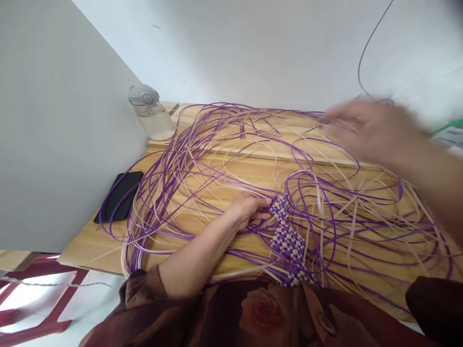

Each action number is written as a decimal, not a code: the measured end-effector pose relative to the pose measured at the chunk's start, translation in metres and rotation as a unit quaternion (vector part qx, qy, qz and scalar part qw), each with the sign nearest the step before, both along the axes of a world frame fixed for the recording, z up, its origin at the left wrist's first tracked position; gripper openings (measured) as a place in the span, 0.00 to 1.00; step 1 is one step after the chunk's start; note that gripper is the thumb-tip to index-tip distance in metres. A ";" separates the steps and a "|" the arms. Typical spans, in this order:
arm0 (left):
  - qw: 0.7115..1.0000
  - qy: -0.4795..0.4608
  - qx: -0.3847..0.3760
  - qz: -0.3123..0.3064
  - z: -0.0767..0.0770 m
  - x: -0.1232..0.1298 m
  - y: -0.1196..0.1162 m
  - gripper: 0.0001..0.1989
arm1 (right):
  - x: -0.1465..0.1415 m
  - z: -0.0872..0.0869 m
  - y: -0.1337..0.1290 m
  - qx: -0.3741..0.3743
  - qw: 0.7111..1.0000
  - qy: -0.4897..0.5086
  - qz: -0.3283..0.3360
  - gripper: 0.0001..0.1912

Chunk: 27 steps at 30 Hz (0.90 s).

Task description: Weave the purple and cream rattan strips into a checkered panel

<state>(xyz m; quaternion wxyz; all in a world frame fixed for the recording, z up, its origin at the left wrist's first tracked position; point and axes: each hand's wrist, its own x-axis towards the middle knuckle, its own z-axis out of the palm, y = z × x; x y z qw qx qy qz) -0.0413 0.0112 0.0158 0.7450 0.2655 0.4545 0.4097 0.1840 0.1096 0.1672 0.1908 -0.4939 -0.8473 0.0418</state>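
Observation:
A checkered purple-and-cream woven strip (289, 241) lies in front of me, with long loose strands spreading out on both sides. My left hand (248, 209) is closed at its upper left edge, fingers bent around the weave and the strands there. Off to the upper right, my right hand (369, 125) is raised above the strands and smeared by motion. A thin purple strand (361, 58) curves up from near that hand against the pale wall. Whether the blurred fingers grip it, I cannot tell.
A thick bundle of purple and cream strands (173, 164) arcs over the left of the wooden table (83, 241). A black phone (121, 196) lies partly beneath it. A clear bottle with a grey lid (154, 113) stands at the back left, near the grey panel (54, 120).

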 end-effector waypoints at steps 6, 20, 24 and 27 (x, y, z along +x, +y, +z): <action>1.000 -0.008 0.015 0.023 0.000 0.000 -0.001 0.06 | -0.054 -0.101 -0.070 0.009 0.982 -0.056 0.179 0.12; 1.000 -0.009 -0.001 0.026 0.000 0.000 0.001 0.03 | -0.055 -0.096 -0.105 -0.167 0.984 -0.053 0.025 0.10; 0.999 -0.017 0.009 0.025 -0.001 -0.001 0.000 0.06 | -0.051 -0.112 -0.100 -0.184 0.982 -0.005 -0.037 0.07; 0.999 -0.007 0.021 0.029 -0.004 0.000 -0.001 0.11 | -0.052 -0.123 -0.099 -0.195 0.978 0.054 -0.040 0.09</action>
